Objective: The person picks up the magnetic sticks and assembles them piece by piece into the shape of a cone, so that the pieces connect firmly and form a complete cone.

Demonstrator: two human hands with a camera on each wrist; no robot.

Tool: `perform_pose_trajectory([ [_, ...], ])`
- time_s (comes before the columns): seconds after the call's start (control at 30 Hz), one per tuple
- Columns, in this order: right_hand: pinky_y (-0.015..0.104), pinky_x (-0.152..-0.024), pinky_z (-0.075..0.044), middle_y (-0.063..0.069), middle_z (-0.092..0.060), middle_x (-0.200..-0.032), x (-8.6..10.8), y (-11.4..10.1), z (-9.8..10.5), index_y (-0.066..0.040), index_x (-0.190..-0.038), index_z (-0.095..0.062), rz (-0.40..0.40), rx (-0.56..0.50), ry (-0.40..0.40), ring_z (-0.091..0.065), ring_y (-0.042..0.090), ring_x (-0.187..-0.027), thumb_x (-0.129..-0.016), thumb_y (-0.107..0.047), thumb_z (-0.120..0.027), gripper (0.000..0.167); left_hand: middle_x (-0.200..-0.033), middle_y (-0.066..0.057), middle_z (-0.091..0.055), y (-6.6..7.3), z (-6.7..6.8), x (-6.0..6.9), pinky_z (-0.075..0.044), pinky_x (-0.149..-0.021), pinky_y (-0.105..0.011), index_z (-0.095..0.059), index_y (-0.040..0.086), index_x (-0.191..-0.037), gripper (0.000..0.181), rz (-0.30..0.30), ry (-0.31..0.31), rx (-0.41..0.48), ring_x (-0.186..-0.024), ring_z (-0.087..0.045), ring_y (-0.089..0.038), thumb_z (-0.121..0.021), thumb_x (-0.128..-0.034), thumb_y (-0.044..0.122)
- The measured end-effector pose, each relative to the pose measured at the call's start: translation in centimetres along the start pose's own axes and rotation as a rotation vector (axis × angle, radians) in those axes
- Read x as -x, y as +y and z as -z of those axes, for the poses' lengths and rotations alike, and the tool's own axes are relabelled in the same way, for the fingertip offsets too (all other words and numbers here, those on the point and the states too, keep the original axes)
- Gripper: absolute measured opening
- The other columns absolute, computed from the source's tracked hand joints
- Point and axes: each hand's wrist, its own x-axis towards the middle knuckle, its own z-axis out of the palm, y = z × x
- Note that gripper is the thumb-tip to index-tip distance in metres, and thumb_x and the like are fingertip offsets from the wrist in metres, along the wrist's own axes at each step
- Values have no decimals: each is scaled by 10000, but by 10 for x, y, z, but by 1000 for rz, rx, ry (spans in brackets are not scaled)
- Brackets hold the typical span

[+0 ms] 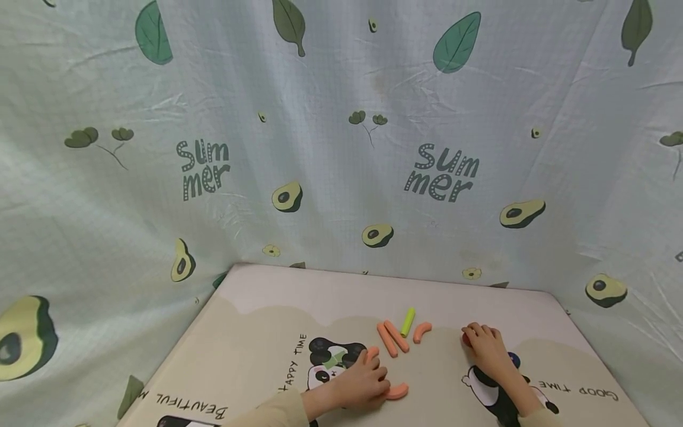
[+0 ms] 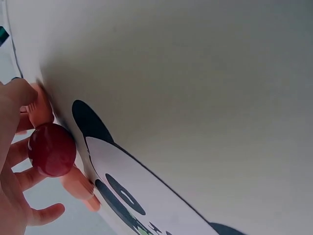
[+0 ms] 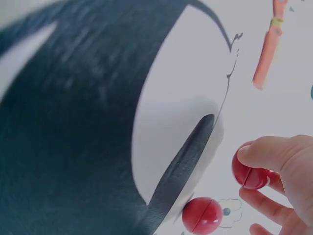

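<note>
My left hand (image 1: 360,382) is low over the printed mat, its thumb and fingers pinching a curved orange piece (image 1: 372,354). Another curved orange piece (image 1: 397,391) lies at its right side. The left wrist view shows a red ball (image 2: 52,150) by the fingers of the left hand (image 2: 14,176), between the pinched orange piece (image 2: 40,108) and another one (image 2: 77,184). Further right, my right hand (image 1: 490,353) grips a red ball (image 1: 466,340). In the right wrist view the thumb presses on that ball (image 3: 249,166), and a second red ball (image 3: 202,216) rests nearby.
Two straight orange sticks (image 1: 391,338), a yellow-green stick (image 1: 408,322) and a curved orange piece (image 1: 422,332) lie between and beyond the hands. A dark blue round thing (image 1: 514,359) is beside the right wrist. Behind the mat (image 1: 331,290) hangs a patterned curtain (image 1: 320,154).
</note>
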Motion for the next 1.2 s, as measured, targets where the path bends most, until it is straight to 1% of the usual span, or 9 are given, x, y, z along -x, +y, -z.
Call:
perform_pose_trajectory([
  [0.13, 534, -783, -394, 128, -577, -959, 0, -6, 4, -17, -978, -594, -30, -10, -44, -545, 305, -865, -652, -25, -733, 355, -711, 111, -463, 1, 1, 1, -303, -693, -277, -553, 278, -730, 155, -1, -14, 8, -647, -175, -63, -526, -854, 367],
  [0.3, 550, -802, -386, 120, -578, -994, 0, -13, 9, -32, -1025, -586, -45, -21, -83, -538, 294, -903, -643, -18, -740, 411, -729, 118, -461, 2, 2, 2, -257, -696, -291, -530, 290, -766, 203, -3, -43, 23, -673, -210, -62, -500, -852, 471],
  [0.37, 545, -805, -383, 110, -580, -1007, 0, -16, 10, -41, -1040, -582, -42, -26, -87, -537, 285, -917, -643, -23, -739, 427, -726, 119, -453, 2, 1, 2, -242, -691, -292, -516, 294, -769, 220, 0, -41, 21, -677, -208, -60, -492, -846, 498],
  [0.47, 528, -800, -382, 99, -584, -1021, 2, -19, 10, -45, -1039, -576, -28, -36, -75, -538, 272, -934, -638, -19, -734, 432, -713, 119, -454, 3, -3, 2, -244, -686, -292, -519, 299, -777, 227, 8, -15, -4, -666, -205, -60, -489, -836, 516],
  [0.57, 512, -788, -385, 90, -585, -1016, 3, -23, 9, -44, -1008, -571, -8, -45, -48, -537, 263, -935, -626, -13, -742, 419, -717, 115, -467, 5, -4, 2, -290, -698, -295, -537, 306, -803, 202, 19, -2, -27, -661, -221, -58, -485, -845, 496],
  [0.67, 497, -769, -395, 82, -585, -997, 4, -28, 10, -48, -979, -571, 10, -53, -20, -537, 254, -913, -604, 0, -758, 421, -727, 111, -481, 6, -4, 2, -345, -718, -308, -552, 311, -823, 165, 30, -8, -24, -661, -241, -51, -479, -866, 453],
  [0.73, 493, -755, -404, 78, -580, -990, 4, -32, 11, -54, -969, -568, 7, -59, -23, -534, 253, -899, -597, -1, -766, 424, -725, 110, -483, 7, -3, 1, -363, -725, -309, -553, 312, -818, 148, 36, -14, -14, -660, -244, -45, -476, -878, 424],
  [1.03, 476, -765, -404, 52, -586, -980, 2, -51, 17, -84, -972, -565, -13, -56, -111, -518, 236, -896, -603, -36, -771, 425, -700, 119, -469, 5, -2, 2, -318, -739, -297, -568, 301, -800, 118, 31, -8, 8, -659, -185, -53, -502, -884, 351],
  [1.2, 481, -797, -395, 37, -583, -974, 1, -62, 18, -99, -975, -579, -16, -78, -135, -513, 233, -915, -620, -51, -767, 405, -717, 121, -481, 4, -2, 1, -293, -739, -311, -569, 301, -798, 126, 23, -38, 22, -686, -257, -57, -497, -883, 359],
])
